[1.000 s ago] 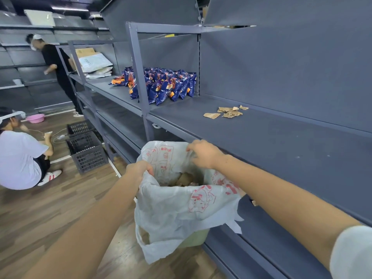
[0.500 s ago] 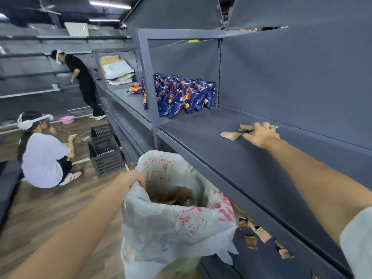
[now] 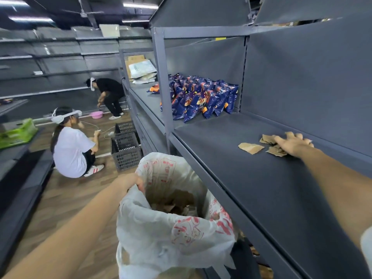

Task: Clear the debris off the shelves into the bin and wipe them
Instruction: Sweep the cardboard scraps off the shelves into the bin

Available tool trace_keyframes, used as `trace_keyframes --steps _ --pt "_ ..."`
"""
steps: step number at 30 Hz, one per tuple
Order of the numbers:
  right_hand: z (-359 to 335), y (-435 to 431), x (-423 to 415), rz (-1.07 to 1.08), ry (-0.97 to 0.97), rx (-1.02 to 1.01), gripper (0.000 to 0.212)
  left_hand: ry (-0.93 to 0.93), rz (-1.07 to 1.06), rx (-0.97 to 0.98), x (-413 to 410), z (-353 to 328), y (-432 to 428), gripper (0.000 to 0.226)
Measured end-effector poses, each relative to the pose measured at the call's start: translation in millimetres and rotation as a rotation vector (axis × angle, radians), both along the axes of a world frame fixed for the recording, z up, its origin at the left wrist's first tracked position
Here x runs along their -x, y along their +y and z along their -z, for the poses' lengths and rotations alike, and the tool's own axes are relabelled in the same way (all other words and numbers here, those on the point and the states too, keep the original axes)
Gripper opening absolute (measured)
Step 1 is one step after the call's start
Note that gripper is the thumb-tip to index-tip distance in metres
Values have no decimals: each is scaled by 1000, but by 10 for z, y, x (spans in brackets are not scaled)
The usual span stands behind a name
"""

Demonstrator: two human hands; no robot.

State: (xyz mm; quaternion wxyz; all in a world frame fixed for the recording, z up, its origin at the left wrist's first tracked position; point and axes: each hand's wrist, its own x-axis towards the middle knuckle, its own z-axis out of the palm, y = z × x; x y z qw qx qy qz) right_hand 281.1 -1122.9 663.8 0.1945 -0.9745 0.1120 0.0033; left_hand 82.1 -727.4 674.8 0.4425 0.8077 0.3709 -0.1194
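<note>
The right hand point(image 3: 291, 144) lies spread and flat over the cardboard scraps point(image 3: 273, 150) at the back of the shelf point(image 3: 231, 158); it seems not yet closed on them. The left hand point(image 3: 131, 181) pinches the rim of the bin bag point(image 3: 173, 234). Best to rake all pieces together, including the loose one point(image 3: 250, 148), before lifting. The bag's red print is unreadable.

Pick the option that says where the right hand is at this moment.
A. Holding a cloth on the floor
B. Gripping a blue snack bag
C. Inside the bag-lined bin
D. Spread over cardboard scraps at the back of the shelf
D: the right hand lies open over the cardboard scraps near the shelf's back edge, while the left hand holds the rim of the bin's plastic bag.
</note>
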Motion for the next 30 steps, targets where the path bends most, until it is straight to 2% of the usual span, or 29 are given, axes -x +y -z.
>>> trace_keyframes --steps 1,3,7,11,15,20,26,30 --pt "2 3 3 -1 7 7 73 18 27 -42 -20 -4 19 13" --pt "-1 14 24 -18 14 26 71 24 20 -63 -46 33 54 27" --pt "-8 117 102 -85 18 15 63 -61 -88 44 -35 112 0 39" --pt "-14 275 199 -153 23 -44 62 -83 -106 50 -34 160 -83 37" --pt "-20 429 297 -239 -12 -4 53 -102 -112 64 -47 171 -102 37" --pt "14 558 373 -281 -17 99 59 -101 -114 74 -81 170 -119 40" --pt "-23 580 363 -226 -50 59 72 -94 -142 82 -52 159 -168 45" --pt "-37 571 353 -244 -3 43 67 -139 -180 96 -24 190 -195 33"
